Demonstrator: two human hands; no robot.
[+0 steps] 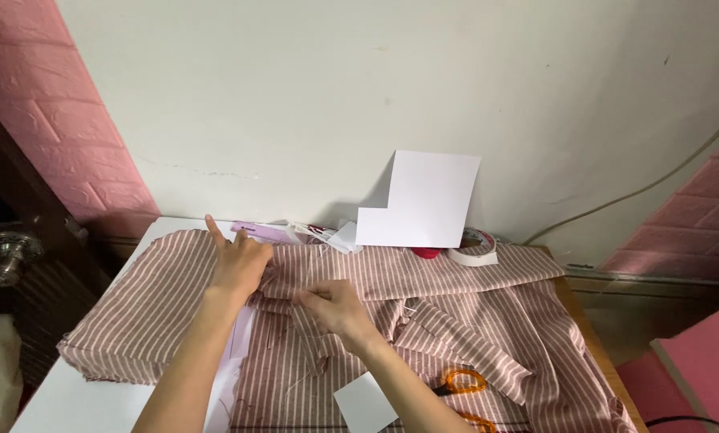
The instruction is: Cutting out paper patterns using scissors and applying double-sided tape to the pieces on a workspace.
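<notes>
Centre frame, the striped fabric (423,321) covers the table (78,397); the left hand (239,265) presses it, index finger raised, while the right hand (335,309), just right, pinches a fold, 2 hands nearly touching

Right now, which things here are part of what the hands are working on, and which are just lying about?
In use:
- striped fabric
- left hand, pressing the fabric
- right hand, pinching a fold

Lying about:
- orange scissors
- white card on the fabric
- notched white paper against the wall
- tape roll
- purple tool
</notes>
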